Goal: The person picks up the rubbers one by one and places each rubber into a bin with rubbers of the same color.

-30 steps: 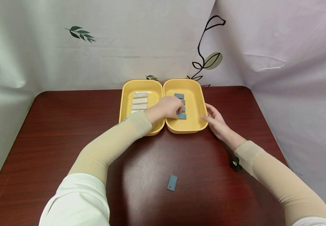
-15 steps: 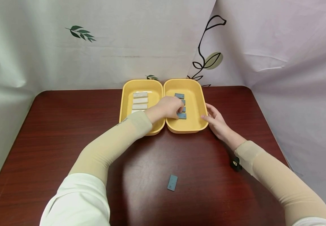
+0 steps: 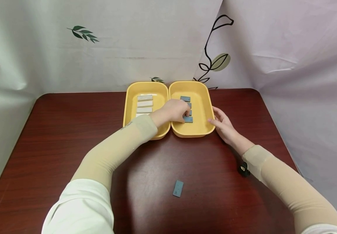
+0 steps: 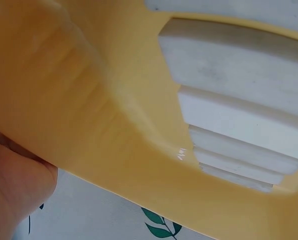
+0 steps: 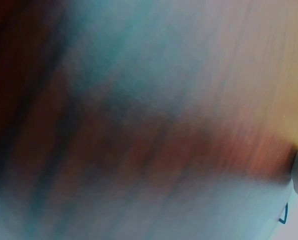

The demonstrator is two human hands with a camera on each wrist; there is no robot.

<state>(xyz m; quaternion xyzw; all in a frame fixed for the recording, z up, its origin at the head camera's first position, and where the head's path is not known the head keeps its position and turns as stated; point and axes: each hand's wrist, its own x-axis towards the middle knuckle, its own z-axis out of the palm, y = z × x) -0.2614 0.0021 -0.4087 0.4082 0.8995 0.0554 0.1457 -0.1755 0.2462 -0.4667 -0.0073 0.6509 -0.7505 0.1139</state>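
Observation:
Two yellow bins stand side by side at the back of the table. Inside the right bin (image 3: 201, 110) my left hand (image 3: 174, 110) reaches down, its fingers curled at the left end of the front blue-grey tile (image 3: 188, 120), pinching it. Behind it lie several more blue-grey tiles, partly covered by the hand. My right hand (image 3: 226, 128) grips the outer rim of the same bin, thumb inside and fingers outside. The left bin (image 3: 129, 104) holds several whitish tiles (image 3: 145, 104), its front part hidden under my left forearm; these tiles (image 4: 239, 65) show close up in the left wrist view.
A single blue-grey tile (image 3: 178, 188) lies near the front middle of the dark red table (image 3: 69, 130). Under my right wrist hangs a small black object (image 3: 243, 169). Pale curtains (image 3: 127, 48) close off the back and sides. The right wrist view is mostly blurred.

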